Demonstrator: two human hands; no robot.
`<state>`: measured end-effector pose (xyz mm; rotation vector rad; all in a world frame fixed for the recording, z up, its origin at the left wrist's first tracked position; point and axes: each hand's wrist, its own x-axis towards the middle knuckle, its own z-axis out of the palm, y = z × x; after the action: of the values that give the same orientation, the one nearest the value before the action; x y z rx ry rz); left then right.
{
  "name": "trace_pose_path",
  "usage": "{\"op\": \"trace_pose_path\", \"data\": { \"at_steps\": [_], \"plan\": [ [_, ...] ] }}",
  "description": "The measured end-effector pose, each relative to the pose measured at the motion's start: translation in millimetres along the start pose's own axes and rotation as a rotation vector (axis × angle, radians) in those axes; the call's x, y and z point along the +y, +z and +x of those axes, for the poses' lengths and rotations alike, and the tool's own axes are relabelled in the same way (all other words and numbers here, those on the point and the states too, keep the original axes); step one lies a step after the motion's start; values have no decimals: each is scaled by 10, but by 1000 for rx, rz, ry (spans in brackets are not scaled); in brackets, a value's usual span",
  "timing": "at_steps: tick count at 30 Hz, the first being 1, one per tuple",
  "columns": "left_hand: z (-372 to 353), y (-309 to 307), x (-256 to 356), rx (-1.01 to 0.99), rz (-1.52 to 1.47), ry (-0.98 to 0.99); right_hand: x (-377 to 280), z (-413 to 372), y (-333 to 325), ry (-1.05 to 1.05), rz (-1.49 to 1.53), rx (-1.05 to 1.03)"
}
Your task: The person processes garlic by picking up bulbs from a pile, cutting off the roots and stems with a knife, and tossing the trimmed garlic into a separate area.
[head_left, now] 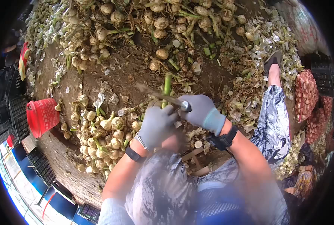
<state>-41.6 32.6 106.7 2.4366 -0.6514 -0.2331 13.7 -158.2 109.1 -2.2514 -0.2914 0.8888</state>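
Grey gloves cover both hands, which meet near the middle of the view. My left hand is closed round a green garlic stalk that stands up above the fingers; the bulb end is hidden by the hand. My right hand grips the dark handle of a knife, whose blurred blade points left and crosses the stalk. Left of my left hand lies a pile of garlic bulbs with short stems. A larger heap of garlic with long stalks lies beyond the hands.
A red bucket stands at the left, near black crates. Dry husks litter the ground at right. Red net sacks of garlic stand at far right. My outstretched leg lies between husks and sacks.
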Motion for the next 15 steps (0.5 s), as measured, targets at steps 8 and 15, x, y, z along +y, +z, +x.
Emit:
{"op": "trace_pose_path", "data": {
  "at_steps": [8,15],
  "plan": [
    [-1086,-931,22,-909,217,-527,1030,-303,156,319,114,57],
    [-26,-206,-857,-26,-22,-640,1035,-159,227,222,432,194]
  ]
}}
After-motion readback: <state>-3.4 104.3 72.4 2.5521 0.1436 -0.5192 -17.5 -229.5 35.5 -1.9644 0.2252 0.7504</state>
